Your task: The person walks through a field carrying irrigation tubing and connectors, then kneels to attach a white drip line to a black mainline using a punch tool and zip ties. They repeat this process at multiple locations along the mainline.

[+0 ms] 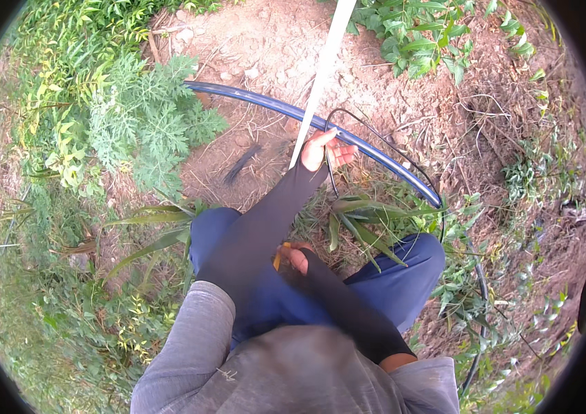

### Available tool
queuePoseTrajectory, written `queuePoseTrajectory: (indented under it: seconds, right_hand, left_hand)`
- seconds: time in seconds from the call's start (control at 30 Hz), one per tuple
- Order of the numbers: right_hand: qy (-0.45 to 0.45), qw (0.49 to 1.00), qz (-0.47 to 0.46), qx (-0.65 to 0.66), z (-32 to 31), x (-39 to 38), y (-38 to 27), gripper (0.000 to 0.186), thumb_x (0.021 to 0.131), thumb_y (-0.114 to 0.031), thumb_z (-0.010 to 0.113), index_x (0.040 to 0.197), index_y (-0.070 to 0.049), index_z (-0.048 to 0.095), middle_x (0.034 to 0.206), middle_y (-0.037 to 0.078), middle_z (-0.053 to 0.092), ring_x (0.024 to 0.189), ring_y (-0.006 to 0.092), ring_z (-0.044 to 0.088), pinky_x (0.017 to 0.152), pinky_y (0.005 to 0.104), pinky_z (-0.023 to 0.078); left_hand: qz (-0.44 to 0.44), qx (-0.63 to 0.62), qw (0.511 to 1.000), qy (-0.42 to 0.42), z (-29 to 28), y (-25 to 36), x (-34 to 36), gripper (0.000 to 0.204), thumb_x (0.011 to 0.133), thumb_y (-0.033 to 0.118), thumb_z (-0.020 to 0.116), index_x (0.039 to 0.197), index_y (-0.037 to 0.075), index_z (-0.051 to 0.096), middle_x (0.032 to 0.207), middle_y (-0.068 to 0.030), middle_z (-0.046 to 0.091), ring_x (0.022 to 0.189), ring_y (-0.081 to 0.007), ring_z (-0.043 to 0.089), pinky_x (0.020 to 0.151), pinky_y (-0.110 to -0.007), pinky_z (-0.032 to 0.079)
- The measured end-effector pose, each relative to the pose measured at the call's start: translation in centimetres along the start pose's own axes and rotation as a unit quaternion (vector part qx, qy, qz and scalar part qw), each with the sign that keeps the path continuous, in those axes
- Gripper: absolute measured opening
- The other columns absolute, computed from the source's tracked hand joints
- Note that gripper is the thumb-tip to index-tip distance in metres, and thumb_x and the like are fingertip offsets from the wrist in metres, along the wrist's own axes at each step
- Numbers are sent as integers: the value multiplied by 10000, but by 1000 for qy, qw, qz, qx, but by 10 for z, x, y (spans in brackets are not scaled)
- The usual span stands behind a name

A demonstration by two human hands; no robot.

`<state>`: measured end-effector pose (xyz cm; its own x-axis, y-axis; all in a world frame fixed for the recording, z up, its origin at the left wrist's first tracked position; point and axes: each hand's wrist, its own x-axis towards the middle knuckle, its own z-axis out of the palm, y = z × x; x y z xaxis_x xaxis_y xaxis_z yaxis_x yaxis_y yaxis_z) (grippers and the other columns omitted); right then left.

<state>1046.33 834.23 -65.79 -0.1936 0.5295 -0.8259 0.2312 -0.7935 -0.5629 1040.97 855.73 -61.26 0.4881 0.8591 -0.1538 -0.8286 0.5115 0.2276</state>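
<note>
My left hand (325,150) reaches forward to a thick dark-blue pipe (389,164) that curves above the ground. A thin black tube (367,127) loops over the pipe and passes between the thumb and the loosely curled fingers of this hand; the fingertips are at the pipe. Low between my knees, my right hand (297,258) is closed around something with a yellow-orange handle (278,257). My left forearm and leg partly cover it, so the tool's kind cannot be made out.
A long white pole or strip (324,69) slants past the pipe near my left wrist. Spiky aloe-like plants (360,219) grow in front of my knees. Leafy weeds (155,117) stand at left. Dark bristly scraps (242,163) lie on the soil. Another black hose (482,290) runs at right.
</note>
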Motion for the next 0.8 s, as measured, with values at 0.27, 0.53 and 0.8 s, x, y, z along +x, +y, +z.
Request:
queuePoseTrajectory:
  seconds: [0.27, 0.53, 0.8]
  right_hand:
    - [-61, 994, -93, 21, -55, -176, -54, 474, 838, -341, 648, 1175, -24, 544, 848, 4, 528, 751, 71, 466, 666, 211, 359]
    - [-130, 957, -182, 185, -57, -212, -65, 358, 837, -400, 634, 795, -76, 488, 1361, 213, 385, 1201, 260, 438, 1038, 427, 307]
    - [-354, 899, -258, 25, -47, -223, -49, 419, 898, -276, 538, 1176, 25, 446, 1186, 135, 448, 1132, 211, 429, 989, 362, 282]
  left_hand:
    - [-31, -3, 999, -44, 7, 2, -1, 267, 935, 262, 488, 959, 6, 561, 949, -200, 644, 938, -344, 645, 765, -479, 552]
    - [-46, -45, 998, 8, 5, 3, 3, 342, 926, 268, 509, 752, -14, 593, 719, -190, 635, 928, -355, 645, 709, -448, 571]
    - [-50, -59, 997, -15, 11, 1, 1, 326, 945, 259, 492, 929, -61, 551, 885, -235, 630, 926, -342, 636, 668, -389, 571]
